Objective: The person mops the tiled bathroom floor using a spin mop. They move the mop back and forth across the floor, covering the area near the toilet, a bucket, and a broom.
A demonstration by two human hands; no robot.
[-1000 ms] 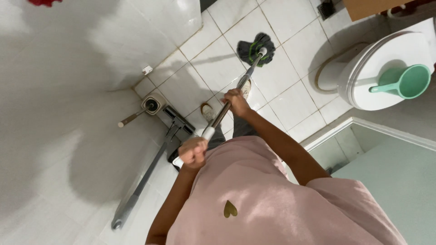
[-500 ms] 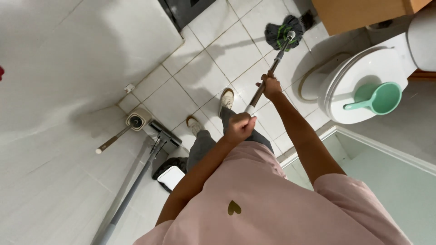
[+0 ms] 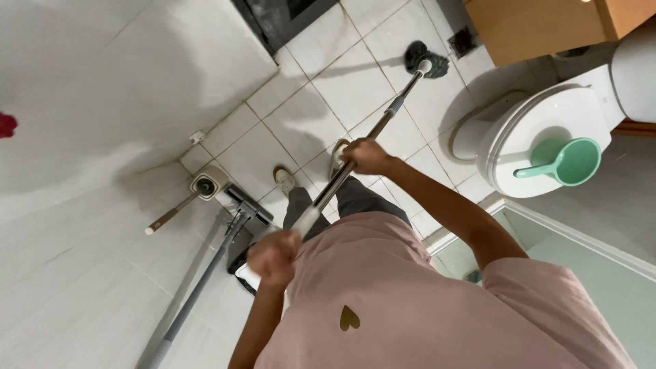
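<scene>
Head view: left hand [image 3: 275, 256] and right hand [image 3: 364, 156], each grip clamped on the mop handle [image 3: 383, 126], scrub with the mop head [image 3: 425, 60] on the floor tiles [image 3: 301, 123] beside the toilet [image 3: 547, 140], likely calling for steady downward pressure.

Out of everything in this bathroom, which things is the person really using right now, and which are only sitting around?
In use:
- long-handled mop, its dark head on the tiled floor
- left hand near the handle's top end
- right hand further down the shaft

Sitting around:
- toilet, lid shut
- green dipper on the lid
- second mop by the wall
- plunger
- wooden cabinet
</scene>
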